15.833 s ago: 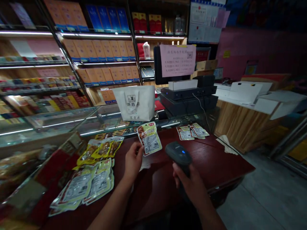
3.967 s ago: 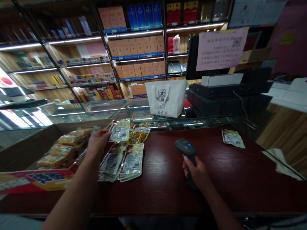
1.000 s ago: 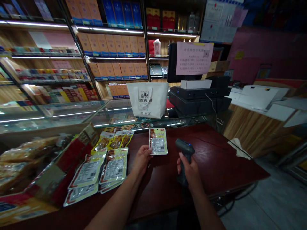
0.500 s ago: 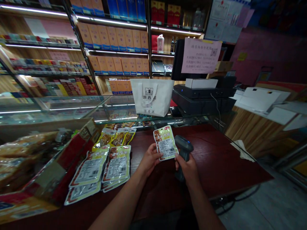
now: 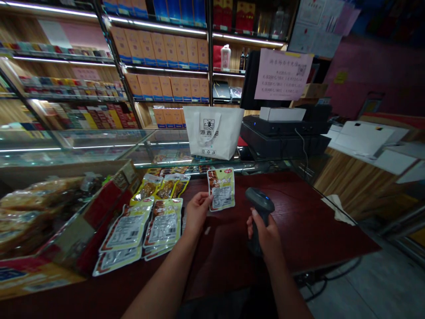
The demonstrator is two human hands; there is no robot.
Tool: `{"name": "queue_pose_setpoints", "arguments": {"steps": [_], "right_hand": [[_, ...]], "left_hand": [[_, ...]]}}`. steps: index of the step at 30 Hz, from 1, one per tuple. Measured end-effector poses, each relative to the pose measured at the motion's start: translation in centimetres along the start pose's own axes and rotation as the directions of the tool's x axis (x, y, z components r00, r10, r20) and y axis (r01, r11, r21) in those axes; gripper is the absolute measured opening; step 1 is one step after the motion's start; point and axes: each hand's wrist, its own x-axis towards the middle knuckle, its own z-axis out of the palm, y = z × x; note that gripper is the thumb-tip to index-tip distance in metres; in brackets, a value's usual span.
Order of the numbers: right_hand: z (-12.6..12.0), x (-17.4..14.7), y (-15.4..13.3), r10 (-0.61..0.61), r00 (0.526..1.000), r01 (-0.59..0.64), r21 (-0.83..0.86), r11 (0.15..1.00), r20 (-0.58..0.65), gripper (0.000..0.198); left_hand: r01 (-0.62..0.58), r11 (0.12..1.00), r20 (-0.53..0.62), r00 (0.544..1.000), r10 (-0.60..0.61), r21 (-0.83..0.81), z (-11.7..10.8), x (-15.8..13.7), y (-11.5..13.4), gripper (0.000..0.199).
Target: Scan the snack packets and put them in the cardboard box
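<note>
Yellow snack packet (image 5: 221,189), one, is pinched at its left edge by the left hand (image 5: 196,212), upright above the dark red tabletop (image 5: 308,221). One black scanner (image 5: 260,212) is gripped by the right hand (image 5: 265,232). Half a second earlier the packet touched the scanner; now they are apart. Several more packets (image 5: 146,226) lie left.

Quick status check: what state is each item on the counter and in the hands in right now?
Left hand: shut on snack packet.
Snack packet: held upright above the counter, label side toward the camera.
Right hand: shut on barcode scanner.
Barcode scanner: gripped by its handle, blue light on.
Packet stack: lying flat on the red counter.
White tote bag: standing upright on the glass case.
</note>
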Motion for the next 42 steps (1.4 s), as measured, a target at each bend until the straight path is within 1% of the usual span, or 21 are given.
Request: {"name": "queue_pose_setpoints", "arguments": {"steps": [4, 7, 12, 15, 18, 24, 30, 37, 42], "right_hand": [[-0.7, -1.9, -1.0, -0.046, 0.995, 0.062, -0.185, 0.981, 0.088, 0.04], [-0.6, -2.8, -1.6, -0.077, 0.988, 0.114, -0.3, 0.947, 0.13, 0.036], [0.0, -3.0, -1.8, -0.072, 0.981, 0.138, -0.381, 0.914, 0.182, 0.036], [0.1, -3.2, -1.9, -0.058, 0.976, 0.139, -0.392, 0.909, 0.211, 0.037], [0.1, -3.4, -2.1, -0.046, 0.971, 0.138, -0.388, 0.911, 0.236, 0.037], [0.2, -3.5, -2.3, -0.033, 0.968, 0.13, -0.385, 0.914, 0.248, 0.039], [0.2, -3.5, -2.1, -0.047, 0.969, 0.142, -0.386, 0.912, 0.244, 0.039], [0.3, -3.6, -2.3, -0.035, 0.972, 0.115, -0.337, 0.934, 0.234, 0.036], [-0.7, -3.2, -1.9, -0.008, 0.982, 0.066, -0.305, 0.95, 0.188, 0.04]], "left_hand": [[-0.012, 0.999, -0.109, 0.994, 0.016, 0.038, -0.7, 0.6, 0.0, 0.04], [-0.005, 1.0, -0.149, 0.989, 0.005, 0.004, -0.9, 0.9, -0.1, 0.043], [0.001, 0.999, -0.182, 0.983, -0.007, -0.035, -1.1, 1.1, 0.0, 0.046], [0.013, 0.998, -0.2, 0.98, -0.024, -0.053, -1.0, 0.9, 0.3, 0.044], [0.031, 0.997, -0.193, 0.98, -0.045, -0.076, -0.8, 0.8, 0.7, 0.043], [0.042, 0.992, -0.189, 0.98, -0.063, -0.117, -0.6, 0.7, 0.7, 0.041], [0.029, 0.993, -0.214, 0.975, -0.053, -0.113, -0.5, 0.8, 0.6, 0.041], [0.047, 0.995, -0.185, 0.981, -0.062, -0.084, -0.7, 0.8, 0.5, 0.038], [0.092, 0.993, -0.142, 0.985, -0.101, -0.07, -0.8, 0.9, -0.1, 0.04]]}}
